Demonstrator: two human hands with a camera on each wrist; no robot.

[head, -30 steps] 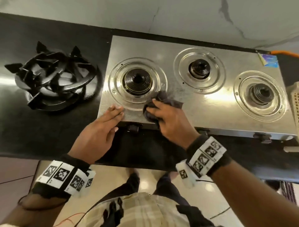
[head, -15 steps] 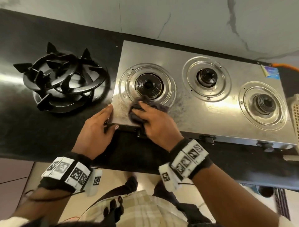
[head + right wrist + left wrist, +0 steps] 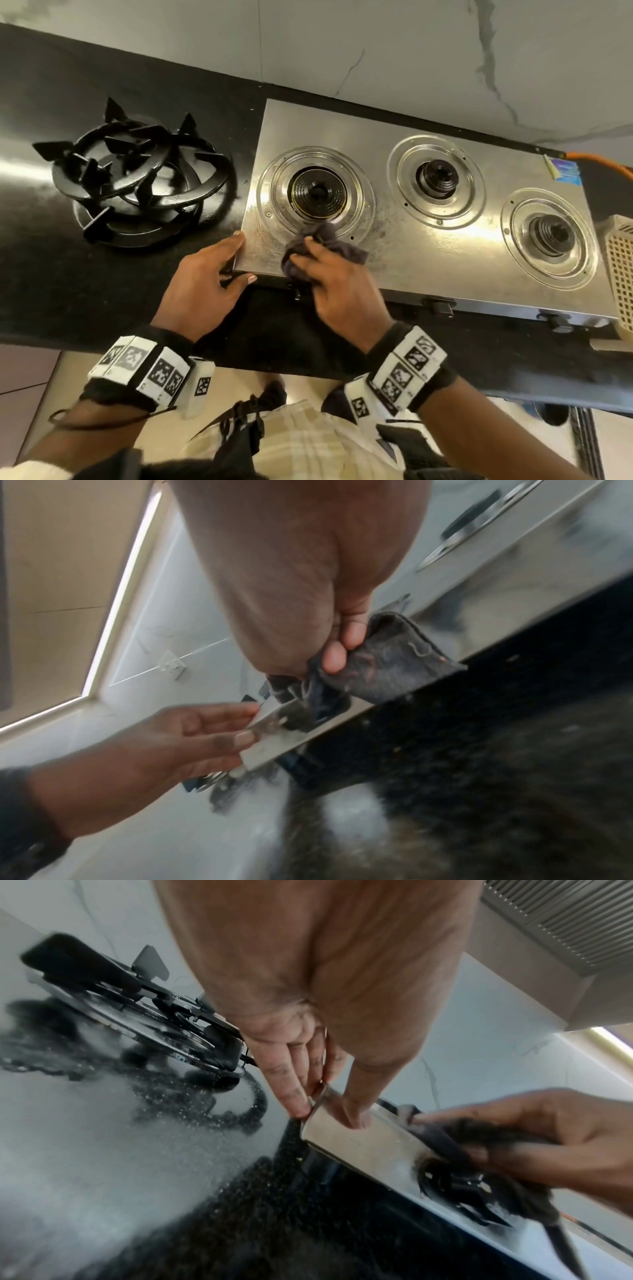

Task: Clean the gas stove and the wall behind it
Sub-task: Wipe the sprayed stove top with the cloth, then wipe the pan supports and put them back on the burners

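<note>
The three-burner steel gas stove (image 3: 428, 246) sits on a black counter below the marbled wall (image 3: 376, 51). My right hand (image 3: 301, 248) grips a crumpled dark cloth (image 3: 346, 251) and presses it on the stove top, at the front rim of the left burner (image 3: 317, 197). In the right wrist view the cloth (image 3: 394, 658) hangs over the stove's front edge. My left hand (image 3: 241, 258) braces the stove's front-left corner. Its straight fingers (image 3: 291, 1091) lie against the left side and the thumb rests on the front face.
Stacked black pan supports (image 3: 137, 178) lie on the counter (image 3: 68, 291) left of the stove. A cream perforated basket (image 3: 620, 267) stands at the stove's right end, with an orange hose (image 3: 603, 162) behind it. Control knobs (image 3: 442, 306) stick out of the front panel.
My right hand slid the cloth left along the stove's front, then up to the left burner's ring. My left hand moved from the stove top to the corner's side.
</note>
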